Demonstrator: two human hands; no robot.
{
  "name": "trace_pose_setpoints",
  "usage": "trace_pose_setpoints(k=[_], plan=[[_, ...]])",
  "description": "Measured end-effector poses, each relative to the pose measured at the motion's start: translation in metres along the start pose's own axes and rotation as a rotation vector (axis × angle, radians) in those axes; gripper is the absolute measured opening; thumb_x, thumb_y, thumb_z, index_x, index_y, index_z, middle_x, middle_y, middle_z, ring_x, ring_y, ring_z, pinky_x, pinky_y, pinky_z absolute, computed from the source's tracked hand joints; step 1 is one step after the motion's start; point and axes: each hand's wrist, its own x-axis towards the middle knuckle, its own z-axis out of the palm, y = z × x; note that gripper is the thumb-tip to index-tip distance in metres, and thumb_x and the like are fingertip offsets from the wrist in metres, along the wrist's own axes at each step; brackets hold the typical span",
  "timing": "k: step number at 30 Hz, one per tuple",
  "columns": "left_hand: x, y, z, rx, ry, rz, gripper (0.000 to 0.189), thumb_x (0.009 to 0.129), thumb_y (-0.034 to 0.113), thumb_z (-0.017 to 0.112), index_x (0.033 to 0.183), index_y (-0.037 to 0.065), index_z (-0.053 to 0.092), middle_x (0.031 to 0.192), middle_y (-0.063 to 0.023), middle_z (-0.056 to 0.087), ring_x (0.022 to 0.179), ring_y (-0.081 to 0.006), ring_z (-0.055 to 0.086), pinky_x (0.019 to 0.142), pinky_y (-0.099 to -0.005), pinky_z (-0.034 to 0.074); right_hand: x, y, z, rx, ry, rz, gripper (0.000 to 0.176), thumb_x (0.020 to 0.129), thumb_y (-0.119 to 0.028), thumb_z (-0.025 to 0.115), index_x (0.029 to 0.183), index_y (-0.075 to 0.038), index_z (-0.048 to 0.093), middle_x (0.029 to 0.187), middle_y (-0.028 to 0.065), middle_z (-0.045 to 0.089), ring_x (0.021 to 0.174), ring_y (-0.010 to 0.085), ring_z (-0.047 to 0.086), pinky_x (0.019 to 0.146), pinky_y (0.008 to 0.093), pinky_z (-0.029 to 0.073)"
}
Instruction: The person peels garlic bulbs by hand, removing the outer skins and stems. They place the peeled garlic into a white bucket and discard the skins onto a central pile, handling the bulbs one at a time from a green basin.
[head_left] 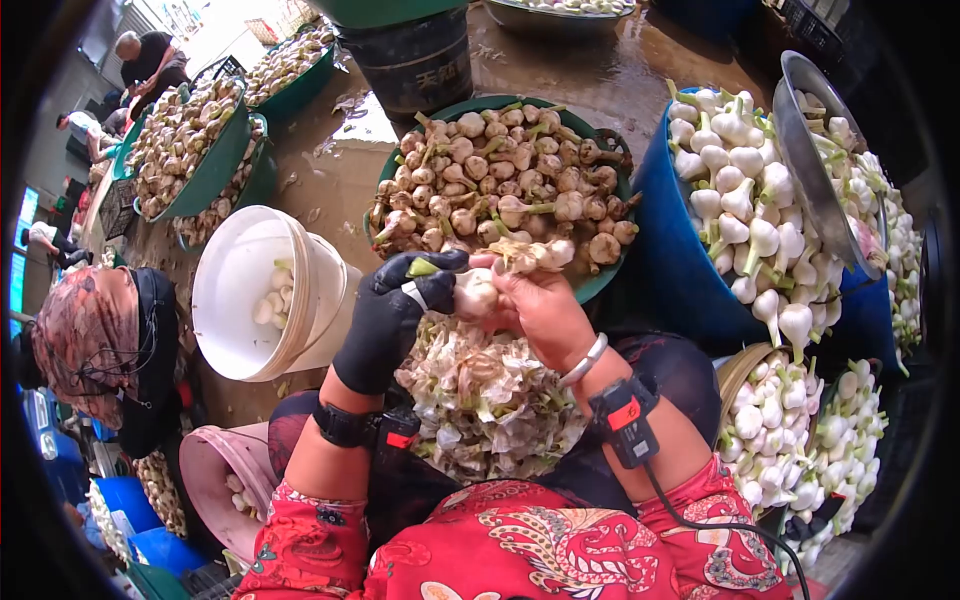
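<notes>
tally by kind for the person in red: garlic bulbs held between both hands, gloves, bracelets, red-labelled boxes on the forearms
Garlic bulb: 1
Black glove: 1
Bracelet: 1
Red-labelled boxes: 2
Total: 5

Left of the green basin (600, 280), a strip of floor (335, 195) leaves a passage as far as the white bucket (225, 300). The black bucket (410, 70) bars its far-left side; wet floor opens beyond it, further right. To its right, the blue tub (665, 245) pinches the gap. At its near side, left hand (390, 305), right hand (548, 312) and heaped peelings (490, 395) obstruct.
</notes>
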Motion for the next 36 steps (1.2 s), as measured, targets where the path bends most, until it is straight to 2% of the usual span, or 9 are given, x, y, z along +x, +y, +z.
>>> trace_pose_setpoints(k=[2, 4, 6, 8, 9, 12, 28, 31, 36], plan=[[0.004, -0.003, -0.016, -0.065, 0.025, 0.113, 0.027, 0.084, 0.007, 0.060, 0.109, -0.002, 0.063, 0.098, -0.0072, 0.067, 0.083, -0.0129, 0.061, 0.076, -0.0266, 0.049, -0.002, 0.010, -0.011, -0.527, 0.168, -0.473, 0.013, 0.089, -0.007, 0.056, 0.092, 0.000, 0.066, 0.083, 0.0097, 0.066, 0.067, 0.0114, 0.060, 0.059, 0.0254, 0.046], [0.005, 0.000, -0.019, -0.054, 0.083, 0.177, 0.027, 0.086, 0.007, 0.058, 0.111, -0.002, 0.062, 0.099, -0.0075, 0.067, 0.083, -0.0131, 0.061, 0.075, -0.0266, 0.049, -0.008, 0.008, -0.016, -0.822, -0.251, -0.416, 0.018, 0.090, -0.001, 0.051, 0.103, -0.001, 0.063, 0.096, 0.0095, 0.066, 0.086, 0.0171, 0.063, 0.075, 0.0290, 0.050], [0.004, 0.004, -0.016, -0.188, 0.078, 0.131, 0.028, 0.086, 0.008, 0.058, 0.112, -0.002, 0.061, 0.099, -0.0075, 0.066, 0.081, -0.0135, 0.061, 0.074, -0.0271, 0.050, -0.012, 0.019, -0.024, -1.239, -0.509, -0.214, 0.024, 0.077, -0.018, 0.064, 0.096, -0.002, 0.063, 0.092, 0.0215, 0.065, 0.083, 0.0393, 0.062, 0.075, 0.0436, 0.050], [0.002, 0.004, -0.015, -0.189, 0.052, 0.099, 0.029, 0.086, 0.007, 0.059, 0.113, -0.002, 0.060, 0.100, -0.0075, 0.066, 0.083, -0.0136, 0.062, 0.076, -0.0274, 0.050, -0.007, 0.007, -0.023, -1.435, -0.422, -0.104, 0.042, 0.072, -0.025, 0.070, 0.104, 0.001, 0.060, 0.095, 0.0263, 0.063, 0.088, 0.0400, 0.062, 0.080, 0.0427, 0.049], [0.002, 0.002, -0.014, -0.168, 0.046, 0.068, 0.029, 0.086, 0.008, 0.059, 0.113, -0.002, 0.060, 0.100, -0.0073, 0.066, 0.082, -0.0135, 0.062, 0.076, -0.0274, 0.050, -0.009, -0.007, -0.018, -1.210, -0.204, -0.090, 0.063, 0.067, -0.029, 0.075, 0.115, 0.004, 0.053, 0.097, 0.0249, 0.063, 0.086, 0.0323, 0.065, 0.079, 0.0377, 0.050], [0.003, 0.001, -0.004, -0.110, 0.021, 0.023, 0.030, 0.084, 0.006, 0.061, 0.113, -0.002, 0.061, 0.099, -0.0068, 0.066, 0.083, -0.0131, 0.062, 0.077, -0.0273, 0.050, -0.006, -0.013, 0.008, -0.163, -0.143, -0.164, 0.060, 0.072, -0.009, 0.076, 0.124, 0.000, 0.046, 0.103, 0.0060, 0.060, 0.080, 0.0110, 0.058, 0.074, 0.0275, 0.051], [0.000, 0.004, 0.004, -0.245, -0.127, 0.003, 0.032, 0.083, 0.015, 0.063, 0.107, -0.006, 0.060, 0.088, -0.0119, 0.066, 0.077, -0.0198, 0.064, 0.072, -0.0305, 0.053, 0.004, -0.009, -0.003, 0.147, -0.183, -0.026, 0.050, 0.084, -0.008, 0.058, 0.130, 0.004, 0.043, 0.096, 0.0079, 0.060, 0.077, 0.0145, 0.058, 0.070, 0.0265, 0.049], [-0.004, 0.006, 0.007, 0.104, -0.152, 0.202, 0.033, 0.084, 0.019, 0.061, 0.107, -0.005, 0.059, 0.081, -0.0110, 0.063, 0.074, -0.0203, 0.063, 0.068, -0.0314, 0.052, 0.007, -0.007, -0.004, 0.254, -0.325, -0.101, 0.050, 0.081, -0.009, 0.059, 0.126, 0.004, 0.046, 0.092, 0.0066, 0.059, 0.074, 0.0141, 0.056, 0.068, 0.0267, 0.047], [-0.003, 0.000, 0.010, -0.447, -0.132, -0.043, 0.039, 0.085, 0.026, 0.058, 0.112, -0.003, 0.057, 0.079, -0.0109, 0.061, 0.065, -0.0206, 0.057, 0.064, -0.0326, 0.048, 0.005, -0.008, 0.002, 0.379, -0.323, -0.107, 0.050, 0.077, -0.014, 0.061, 0.121, 0.004, 0.048, 0.090, 0.0085, 0.060, 0.072, 0.0161, 0.056, 0.067, 0.0274, 0.045]])
